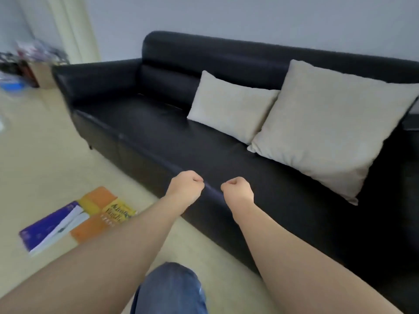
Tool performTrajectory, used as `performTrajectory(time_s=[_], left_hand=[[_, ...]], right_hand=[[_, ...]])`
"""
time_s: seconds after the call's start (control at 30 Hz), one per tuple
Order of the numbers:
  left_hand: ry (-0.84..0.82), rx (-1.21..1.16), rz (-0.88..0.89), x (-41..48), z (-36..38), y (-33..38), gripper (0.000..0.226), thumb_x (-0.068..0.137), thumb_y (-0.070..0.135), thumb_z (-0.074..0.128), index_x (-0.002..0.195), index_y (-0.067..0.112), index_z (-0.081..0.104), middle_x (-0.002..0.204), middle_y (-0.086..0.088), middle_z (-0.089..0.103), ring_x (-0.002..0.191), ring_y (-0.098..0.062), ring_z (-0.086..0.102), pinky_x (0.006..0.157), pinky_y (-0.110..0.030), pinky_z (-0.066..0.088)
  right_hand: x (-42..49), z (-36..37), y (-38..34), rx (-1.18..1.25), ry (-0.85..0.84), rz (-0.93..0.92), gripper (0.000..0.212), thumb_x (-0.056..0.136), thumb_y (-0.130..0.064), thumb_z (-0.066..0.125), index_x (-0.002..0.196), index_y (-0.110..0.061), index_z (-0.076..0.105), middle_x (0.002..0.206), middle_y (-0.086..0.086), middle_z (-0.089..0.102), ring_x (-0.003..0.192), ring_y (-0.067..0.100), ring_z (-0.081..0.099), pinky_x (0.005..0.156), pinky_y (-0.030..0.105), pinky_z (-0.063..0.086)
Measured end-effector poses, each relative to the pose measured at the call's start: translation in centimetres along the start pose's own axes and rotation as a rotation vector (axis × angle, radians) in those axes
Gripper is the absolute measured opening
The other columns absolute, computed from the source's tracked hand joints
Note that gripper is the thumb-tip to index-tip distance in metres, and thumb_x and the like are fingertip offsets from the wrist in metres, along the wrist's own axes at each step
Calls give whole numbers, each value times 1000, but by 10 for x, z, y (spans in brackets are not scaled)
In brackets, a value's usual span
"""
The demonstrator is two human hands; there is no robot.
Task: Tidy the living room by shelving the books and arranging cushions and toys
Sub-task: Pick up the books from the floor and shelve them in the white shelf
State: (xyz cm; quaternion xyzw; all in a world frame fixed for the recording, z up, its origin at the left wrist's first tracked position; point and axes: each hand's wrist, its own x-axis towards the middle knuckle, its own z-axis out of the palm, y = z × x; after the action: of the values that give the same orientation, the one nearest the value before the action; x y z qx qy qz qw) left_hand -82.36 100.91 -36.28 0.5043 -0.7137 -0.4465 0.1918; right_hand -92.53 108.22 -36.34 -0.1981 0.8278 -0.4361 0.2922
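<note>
Two beige cushions lean against the back of a black leather sofa (145, 123): a smaller cushion (231, 105) in the middle and a larger cushion (333, 123) to its right, overlapping it. On the floor at the lower left lie an orange and yellow book (99, 214) and a purple book (47, 227), side by side. My left hand (184, 185) and my right hand (238, 189) are held out in front of the sofa's front edge, both curled into fists and holding nothing.
Beige floor (40, 155) spreads to the left of the sofa. A blurred pile of clutter with a cardboard box (43, 73) sits in the far left corner by a pale curtain (74, 26). My knee in blue jeans (172, 288) is at the bottom.
</note>
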Motion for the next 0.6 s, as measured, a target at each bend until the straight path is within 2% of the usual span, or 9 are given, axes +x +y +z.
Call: performTrajectory(time_s=[0.07,0.13,0.2,0.27,0.33,0.4,0.47,0.53,0.6], left_hand=[[60,-17,-66,15,-25,-32,15,86,17,53,77,26,60,102,-7,68,96,-26,65,84,-39,54],[123,-36,-136,28,-52,-68,17,86,14,52,74,24,58,103,-9,68,100,-27,64,87,-37,52],[149,-81,-207,39,-72,-99,15,87,13,50,79,22,59,102,-9,67,101,-28,64,86,-36,50],[193,-113,-308,54,-92,-141,12,87,12,50,84,16,61,88,-7,64,95,-27,64,75,-31,48],[204,-128,-366,61,-101,-170,13,88,12,51,81,17,61,80,-4,60,89,-27,63,70,-29,44],[208,-128,-419,72,-110,-202,14,88,11,50,80,17,60,81,-5,61,90,-29,63,71,-30,44],[206,-99,-471,95,-117,-243,12,88,11,51,82,18,58,88,-8,63,95,-30,63,76,-31,48],[194,-47,-483,106,-119,-262,9,89,14,50,88,20,57,98,-9,65,99,-28,63,85,-35,52],[194,-25,-512,123,-121,-291,11,90,15,50,94,19,59,102,-10,65,100,-28,62,87,-35,52]], right_hand=[[6,45,-8,-29,-96,-12,8,87,-12,44,81,-13,50,69,-1,43,60,15,38,59,29,38],[14,95,-12,-55,-207,-24,20,84,-10,43,66,-16,39,65,0,39,56,16,32,51,28,29],[18,135,-15,-110,-276,-40,11,84,-12,43,74,-16,47,74,1,49,63,17,42,55,26,35],[24,186,-15,-156,-358,-52,7,85,-15,45,86,-16,51,87,4,55,77,21,50,66,27,41],[27,217,-10,-190,-405,-47,6,85,-15,46,80,-16,50,90,5,56,82,22,51,70,27,42],[31,250,-3,-197,-453,-17,10,85,-15,46,76,-16,47,89,5,55,79,23,51,65,26,39],[47,297,9,-233,-490,24,4,86,-15,46,83,-16,48,90,3,54,78,21,51,63,25,38],[57,315,19,-237,-504,54,3,86,-15,46,86,-16,49,91,2,53,73,18,50,60,23,37],[69,345,36,-246,-528,100,5,85,-14,45,81,-17,47,91,3,54,67,16,47,54,23,35]])
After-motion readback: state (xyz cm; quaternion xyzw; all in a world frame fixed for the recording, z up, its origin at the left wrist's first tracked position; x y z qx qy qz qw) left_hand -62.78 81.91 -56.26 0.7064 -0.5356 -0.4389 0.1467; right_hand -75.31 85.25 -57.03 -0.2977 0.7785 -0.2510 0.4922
